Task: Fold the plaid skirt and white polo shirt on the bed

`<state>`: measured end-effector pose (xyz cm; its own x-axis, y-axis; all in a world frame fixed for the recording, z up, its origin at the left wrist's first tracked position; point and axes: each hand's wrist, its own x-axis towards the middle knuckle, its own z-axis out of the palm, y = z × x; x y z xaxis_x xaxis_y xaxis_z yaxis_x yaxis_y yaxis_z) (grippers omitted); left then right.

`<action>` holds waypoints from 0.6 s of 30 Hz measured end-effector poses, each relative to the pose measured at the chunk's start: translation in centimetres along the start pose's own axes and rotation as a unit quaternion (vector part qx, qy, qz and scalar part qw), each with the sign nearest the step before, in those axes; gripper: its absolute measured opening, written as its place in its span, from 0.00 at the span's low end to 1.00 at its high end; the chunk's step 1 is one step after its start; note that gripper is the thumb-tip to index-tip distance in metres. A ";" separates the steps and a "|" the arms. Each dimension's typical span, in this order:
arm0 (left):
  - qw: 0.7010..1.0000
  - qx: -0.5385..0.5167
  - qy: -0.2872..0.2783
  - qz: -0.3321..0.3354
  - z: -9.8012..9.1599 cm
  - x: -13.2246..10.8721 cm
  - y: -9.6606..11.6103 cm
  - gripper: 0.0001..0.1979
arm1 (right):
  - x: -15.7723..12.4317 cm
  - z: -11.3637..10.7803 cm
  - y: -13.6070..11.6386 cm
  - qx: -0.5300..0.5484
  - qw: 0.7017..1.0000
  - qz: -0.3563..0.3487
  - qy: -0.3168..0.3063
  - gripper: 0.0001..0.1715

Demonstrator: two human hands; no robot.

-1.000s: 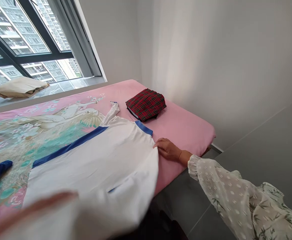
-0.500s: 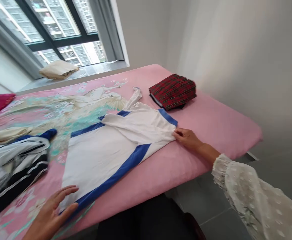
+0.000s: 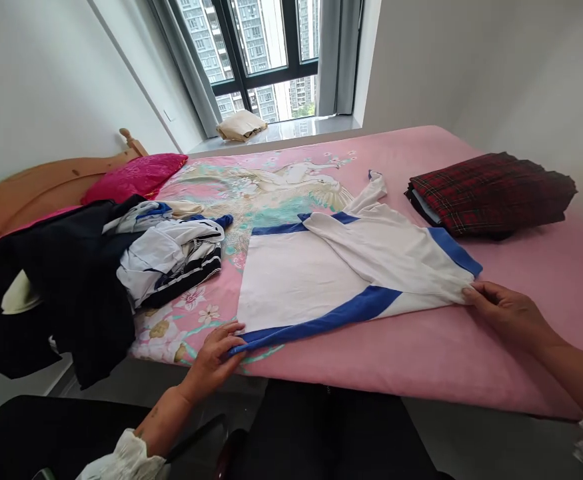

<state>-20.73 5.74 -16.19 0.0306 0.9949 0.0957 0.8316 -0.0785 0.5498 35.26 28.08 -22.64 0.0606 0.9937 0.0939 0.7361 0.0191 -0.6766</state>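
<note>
A white long-sleeved shirt (image 3: 291, 280) with blue bands lies spread on the bed, one sleeve folded across its body. The shirt's near left hem corner is pinched between the thumb and fingers of my left hand (image 3: 216, 353). At the opposite end, beside the blue collar band (image 3: 455, 252), my right hand (image 3: 506, 313) grips the white cloth at the shoulder with closed fingertips. The other sleeve stretches away toward the far side of the bed, its blue cuff upward.
A folded red plaid garment (image 3: 491, 193) lies beyond the collar. Left of the shirt is a heap of black and white clothes (image 3: 171, 257), some hanging over the edge of the bed (image 3: 351, 363). A magenta pillow (image 3: 136, 175) and wooden headboard (image 3: 51, 173) stand behind it.
The view has swung left, bringing the clothes heap and headboard into sight. My left hand was open above the hem and has closed on its corner. My right hand keeps its hold.
</note>
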 end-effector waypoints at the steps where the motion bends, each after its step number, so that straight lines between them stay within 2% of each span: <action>1: 0.999 -0.030 0.022 -0.024 0.0 0.6 0.1 0.11 | 0.1 0.0 0.1 0.009 1.000 0.001 0.001 0.21; 4: 0.980 -0.066 0.099 -0.159 0.2 3.5 0.3 0.19 | 0.2 0.2 0.4 0.012 1.000 0.013 0.004 0.22; 6: 0.965 -0.052 0.119 -0.227 0.5 5.7 0.0 0.23 | 0.1 0.3 0.2 -0.008 1.000 0.027 0.014 0.22; 7: 0.963 -0.047 0.116 -0.239 0.7 6.5 -0.2 0.24 | 0.1 0.4 0.1 -0.020 0.999 0.036 0.015 0.22; 10: 0.966 -0.046 0.087 -0.240 1.1 8.0 -0.7 0.23 | -0.2 0.6 -0.7 -0.034 0.998 0.055 0.014 0.22; 14: 0.971 -0.050 0.064 -0.224 1.1 7.3 -0.7 0.23 | -0.1 0.6 -1.5 -0.029 0.999 0.028 0.018 0.20; 18: 0.972 -0.030 0.117 -0.202 1.0 6.5 -0.4 0.22 | 0.2 0.5 -2.0 -0.035 0.998 0.013 0.055 0.21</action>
<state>-20.27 12.34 -16.62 -0.4249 0.9041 0.0444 0.7159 0.3056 0.6278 33.44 28.31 -21.68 0.1508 0.9756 0.1595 0.7782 -0.0176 -0.6278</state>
